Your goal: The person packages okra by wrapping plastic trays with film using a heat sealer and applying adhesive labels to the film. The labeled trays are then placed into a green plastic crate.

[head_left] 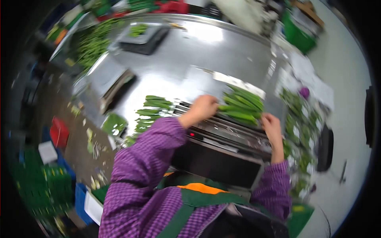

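A bunch of long green pods or stalks (242,103), too blurred to name surely, lies over the wrapping machine (218,152), a dark-fronted unit with metal bars and a small red light. At the bunch's left end, my left hand (204,108) is closed with its fingers curled. My right hand (272,125) pinches at the bunch's lower right corner. What either hand holds is hidden or too thin to make out; it may be clear film. Left of the machine, several shiny packs of similar greens (151,113) lie in a stack.
The steel table (222,51) stretches away ahead. On it stand a scale-like device (145,37) and a box-shaped unit (109,81). Loose greens (93,45) fill a bag at far left. Bagged leafy vegetables (297,131) line the right side. Green crates (47,182) stand lower left.
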`<state>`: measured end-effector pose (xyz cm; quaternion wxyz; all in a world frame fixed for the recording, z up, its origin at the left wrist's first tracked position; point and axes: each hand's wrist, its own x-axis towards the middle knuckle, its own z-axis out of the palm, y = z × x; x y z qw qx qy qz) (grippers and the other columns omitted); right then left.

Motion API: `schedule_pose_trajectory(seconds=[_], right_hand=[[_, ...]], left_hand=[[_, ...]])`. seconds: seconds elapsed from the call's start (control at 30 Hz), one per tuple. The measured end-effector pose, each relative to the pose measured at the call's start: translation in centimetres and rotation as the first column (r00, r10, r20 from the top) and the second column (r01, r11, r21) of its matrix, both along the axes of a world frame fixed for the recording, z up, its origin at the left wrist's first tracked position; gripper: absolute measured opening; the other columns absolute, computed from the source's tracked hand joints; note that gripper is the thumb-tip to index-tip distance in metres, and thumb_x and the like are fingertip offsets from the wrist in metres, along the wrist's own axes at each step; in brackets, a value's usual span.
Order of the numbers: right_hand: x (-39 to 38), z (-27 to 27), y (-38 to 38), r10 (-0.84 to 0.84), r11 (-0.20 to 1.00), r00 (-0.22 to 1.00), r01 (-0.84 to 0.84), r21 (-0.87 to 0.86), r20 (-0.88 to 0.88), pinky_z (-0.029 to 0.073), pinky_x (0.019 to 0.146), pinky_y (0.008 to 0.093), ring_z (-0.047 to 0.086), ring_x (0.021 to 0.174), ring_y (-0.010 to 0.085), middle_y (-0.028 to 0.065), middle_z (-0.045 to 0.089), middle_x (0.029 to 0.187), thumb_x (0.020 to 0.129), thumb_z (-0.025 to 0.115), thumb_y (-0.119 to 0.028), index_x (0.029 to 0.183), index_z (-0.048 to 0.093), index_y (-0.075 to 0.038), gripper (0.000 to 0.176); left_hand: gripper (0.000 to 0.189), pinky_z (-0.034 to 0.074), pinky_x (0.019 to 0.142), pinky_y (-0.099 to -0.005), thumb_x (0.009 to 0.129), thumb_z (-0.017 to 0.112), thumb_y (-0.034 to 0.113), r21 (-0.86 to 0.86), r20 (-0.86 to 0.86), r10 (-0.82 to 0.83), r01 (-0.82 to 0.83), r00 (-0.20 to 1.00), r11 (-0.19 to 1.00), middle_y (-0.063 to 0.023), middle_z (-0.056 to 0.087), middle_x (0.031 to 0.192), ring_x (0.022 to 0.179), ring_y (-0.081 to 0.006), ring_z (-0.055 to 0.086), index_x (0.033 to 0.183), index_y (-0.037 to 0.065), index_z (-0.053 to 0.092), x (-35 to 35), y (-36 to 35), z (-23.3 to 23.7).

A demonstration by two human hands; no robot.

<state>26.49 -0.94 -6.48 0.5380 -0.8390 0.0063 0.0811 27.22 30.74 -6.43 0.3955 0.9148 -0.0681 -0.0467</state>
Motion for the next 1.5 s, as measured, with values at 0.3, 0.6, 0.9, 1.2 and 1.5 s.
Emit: schedule_pose_trajectory(seconds=[0.3, 0.6, 0.9, 1.2, 1.5], right_hand=[[-3.1, 1.6, -0.1, -0.106, 0.983, 0.971, 0.134, -0.124, 0.213, 0.048, 0.068, 0.0286, 0.064, 0.074, 0.0197, 0.0140, 0.067, 0.083, 0.083, 0.060, -0.016, 0.099, 0.062, 0.002, 0.025], [-1.5, 0.2, 0.2, -0.033, 0.967, 0.989, 0.068, -0.246, 0.143, 0.045, 0.072, 0.0238, 0.055, 0.078, 0.0105, 0.0067, 0.061, 0.085, 0.088, 0.056, -0.012, 0.113, 0.056, 0.006, 0.030], [-7.6, 1.0, -4.2, -0.030, 0.876, 0.950, 0.174, -0.449, 0.311, 0.045, 0.065, 0.0314, 0.055, 0.069, 0.0177, 0.0080, 0.059, 0.074, 0.087, 0.058, -0.019, 0.089, 0.058, 0.001, 0.021], [-10.1, 2.0, 1.2, -0.037, 0.747, 0.935, 0.260, -0.611, 0.352, 0.044, 0.062, 0.0358, 0.055, 0.065, 0.0253, 0.0114, 0.058, 0.071, 0.085, 0.060, -0.030, 0.079, 0.054, 0.000, 0.031], [-7.5, 3.2, -0.1, -0.120, 0.863, 0.927, 0.275, -0.425, 0.355, 0.046, 0.071, 0.0356, 0.059, 0.077, 0.0268, 0.0147, 0.061, 0.084, 0.080, 0.063, -0.023, 0.096, 0.061, 0.001, 0.029]], left_hand=[[0.026, 0.050, 0.064, -0.0323, 0.083, 0.061, 0.018, -0.047, 0.066, 0.004, -0.001, 0.998, 0.999, -0.0165, 0.065, 0.075, 0.070, -0.0233, 0.065, 0.099, -0.002, 0.062, -2.2, 0.6, 0.9], [0.023, 0.048, 0.072, -0.0453, 0.080, 0.059, 0.022, -0.001, 0.076, 0.082, -0.082, 0.994, 0.997, -0.0184, 0.063, 0.083, 0.081, -0.0376, 0.060, 0.094, 0.004, 0.060, -2.3, -0.2, 1.2], [0.021, 0.047, 0.065, -0.0449, 0.076, 0.064, 0.021, 0.102, 0.193, 0.116, -0.138, 0.974, 0.985, -0.0162, 0.062, 0.074, 0.075, -0.0356, 0.061, 0.084, 0.002, 0.059, -6.4, 4.3, 1.8], [0.034, 0.048, 0.064, -0.0399, 0.074, 0.069, 0.034, 0.074, -0.022, 0.163, -0.161, 0.986, 0.984, -0.0120, 0.064, 0.073, 0.074, -0.0307, 0.063, 0.085, 0.004, 0.059, -8.2, 3.4, 1.6], [0.042, 0.050, 0.072, -0.0363, 0.080, 0.065, 0.029, -0.110, 0.033, 0.318, -0.313, 0.947, 0.943, -0.0176, 0.065, 0.089, 0.079, -0.0278, 0.065, 0.109, -0.001, 0.058, -5.4, 3.0, 2.1]])
